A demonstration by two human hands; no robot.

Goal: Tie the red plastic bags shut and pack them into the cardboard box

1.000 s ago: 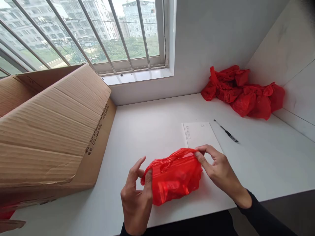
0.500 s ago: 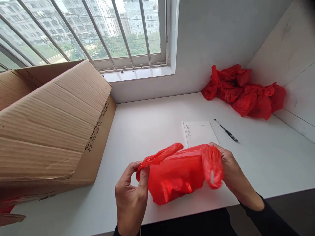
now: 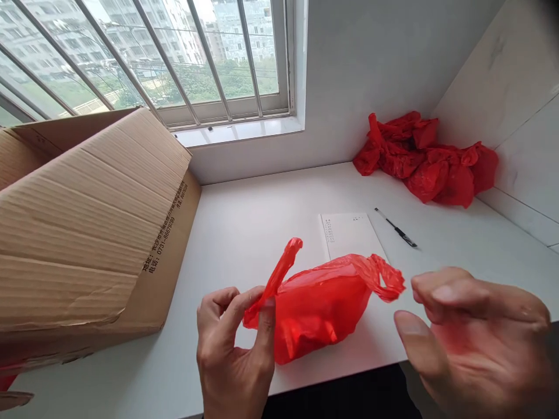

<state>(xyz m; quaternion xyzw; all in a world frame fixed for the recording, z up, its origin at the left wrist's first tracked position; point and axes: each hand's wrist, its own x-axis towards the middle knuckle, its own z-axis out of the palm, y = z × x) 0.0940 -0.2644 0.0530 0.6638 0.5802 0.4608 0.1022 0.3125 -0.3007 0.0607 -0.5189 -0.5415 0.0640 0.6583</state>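
Note:
A red plastic bag (image 3: pixel 323 308) stands near the table's front edge, its two handle loops sticking up and out. Something inside fills it out, but I cannot make out what. My left hand (image 3: pixel 238 349) pinches the base of the left handle between thumb and fingers. Off to the right, my right hand (image 3: pixel 476 337) is apart from the bag, its thumb and curled fingers spaced with nothing between them. The bag's right handle loop (image 3: pixel 393 282) hangs free close to those fingertips.
A large open cardboard box (image 3: pixel 87 233) takes up the left side. Behind the bag lie a white booklet (image 3: pixel 349 233) and a black pen (image 3: pixel 397 228). Crumpled red plastic bags (image 3: pixel 428 157) are heaped in the back right corner. A barred window (image 3: pixel 196 64) is beyond.
My right hand has let go of the bag's right side and moved right, toward the camera. The left handle now points more upright. My left hand keeps its pinch.

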